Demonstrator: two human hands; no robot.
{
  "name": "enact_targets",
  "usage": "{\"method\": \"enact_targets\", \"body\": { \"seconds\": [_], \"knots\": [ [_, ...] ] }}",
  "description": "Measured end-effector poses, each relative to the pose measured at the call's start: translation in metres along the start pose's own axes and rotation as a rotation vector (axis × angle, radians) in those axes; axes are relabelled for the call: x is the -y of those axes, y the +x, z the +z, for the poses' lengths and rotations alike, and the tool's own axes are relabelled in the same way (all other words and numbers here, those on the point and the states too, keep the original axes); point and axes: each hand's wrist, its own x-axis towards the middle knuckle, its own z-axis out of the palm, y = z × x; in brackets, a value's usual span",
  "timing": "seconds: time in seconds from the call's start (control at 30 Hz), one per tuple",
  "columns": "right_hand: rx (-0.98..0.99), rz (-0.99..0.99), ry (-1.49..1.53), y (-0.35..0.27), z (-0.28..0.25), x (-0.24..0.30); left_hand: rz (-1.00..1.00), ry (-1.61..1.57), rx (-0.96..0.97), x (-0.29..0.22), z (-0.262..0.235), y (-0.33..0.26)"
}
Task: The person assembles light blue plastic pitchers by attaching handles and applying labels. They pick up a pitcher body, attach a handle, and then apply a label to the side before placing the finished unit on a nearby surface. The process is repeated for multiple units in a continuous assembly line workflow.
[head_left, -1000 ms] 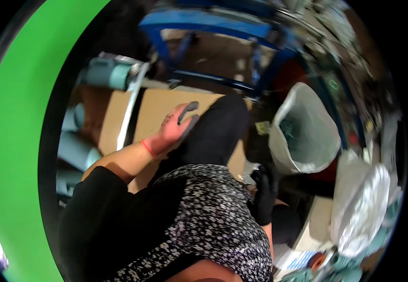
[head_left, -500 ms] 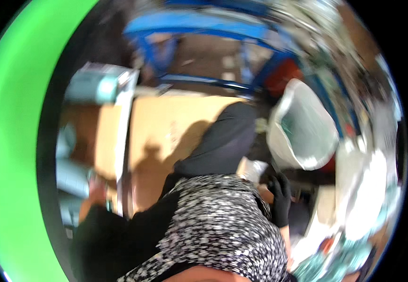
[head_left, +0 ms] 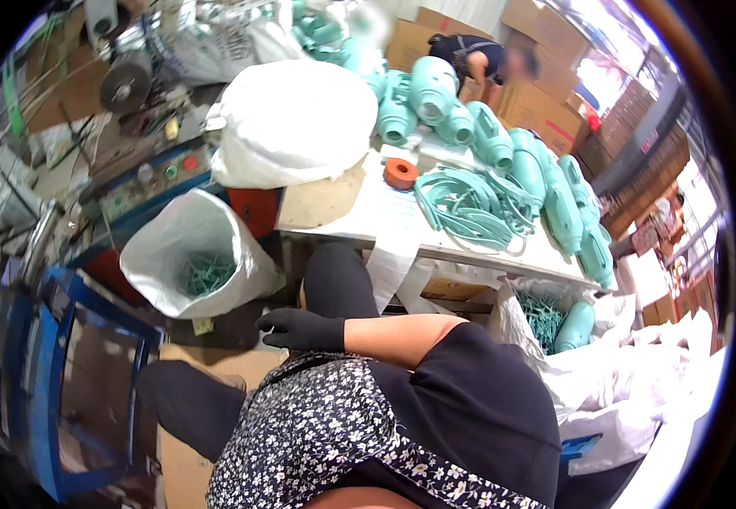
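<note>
My right hand [head_left: 304,330], in a black glove, reaches across the front of my body above my lap. Its fingers are loosely bent and apart, and I see nothing held in them. My left hand is out of the picture. Nearest to the right hand stands an upright white sack [head_left: 160,270] with mint-green plastic scraps [head_left: 207,273] inside. On the worktable [head_left: 334,208] beyond lie a bundle of mint-green plastic strips [head_left: 467,208], a roll of reddish-brown tape [head_left: 400,174] and several hollow mint-green bottle-shaped shells [head_left: 434,89].
A stuffed white sack [head_left: 296,123] rests on the table's left end. Blue metal framing [head_left: 54,382] stands at left. Below the table's right end, an open sack holds green scraps [head_left: 540,318] and one shell [head_left: 575,327]. Another person [head_left: 470,64] bends among cardboard boxes [head_left: 542,114] behind.
My view has swung round to the right, bringing the worktable and shells into sight. My left hand and the shells near it have left the picture; my right hand now lies across my front.
</note>
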Motion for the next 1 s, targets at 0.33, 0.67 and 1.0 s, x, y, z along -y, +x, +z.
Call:
{"method": "enact_targets", "body": {
  "seconds": [0.33, 0.67, 1.0],
  "knots": [
    [-0.305, -0.026, 0.047, -0.025, -0.020, -0.034, 0.101, 0.452, 0.063, 0.070, -0.006, 0.074],
    [-0.419, 0.006, -0.208, -0.060, -0.079, -0.044, 0.051, 0.782, 0.042, 0.117, -0.026, 0.078],
    [-0.630, 0.162, 0.294, -0.080, -0.132, -0.071, 0.030, 0.658, 0.029, 0.110, -0.010, 0.105]
  ]
}}
